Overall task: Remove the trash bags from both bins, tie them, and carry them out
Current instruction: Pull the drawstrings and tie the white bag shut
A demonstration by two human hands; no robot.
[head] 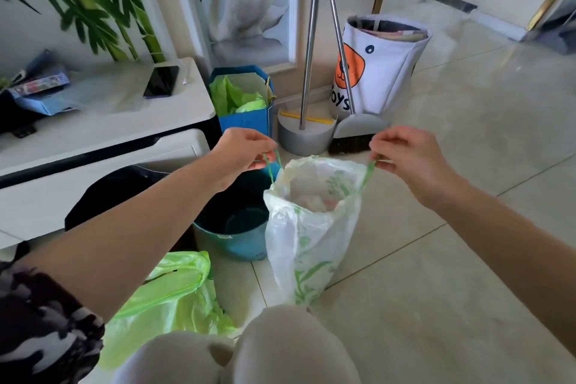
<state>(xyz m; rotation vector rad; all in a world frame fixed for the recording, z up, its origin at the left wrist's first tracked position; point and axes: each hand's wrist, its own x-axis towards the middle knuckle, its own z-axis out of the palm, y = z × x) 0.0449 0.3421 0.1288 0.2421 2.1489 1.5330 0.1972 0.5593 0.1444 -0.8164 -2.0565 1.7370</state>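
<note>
Your left hand [241,151] pinches one green drawstring loop [270,165] and your right hand [405,159] pinches the other drawstring [371,168], fingers curled tight on both, holding the white trash bag [308,227] between them in the middle of the frame. The bag's mouth is open and some rubbish shows inside; its lower end reaches down toward the tiled floor [452,259], though your knee [290,346] hides whether it touches. Just left of the bag, touching its side, stands the blue bin [230,243] with no liner in it. At lower left a light green trash bag [168,299] lies on the floor beside your knees. A dark bin [103,193] shows behind your left forearm. Above centre stand a blue paper bag [246,118] stuffed with green plastic, a dustpan [307,137] and broom [352,140], and a white toy basket [383,68]. On the white table [124,121] at upper left lies a phone [161,81]
</note>
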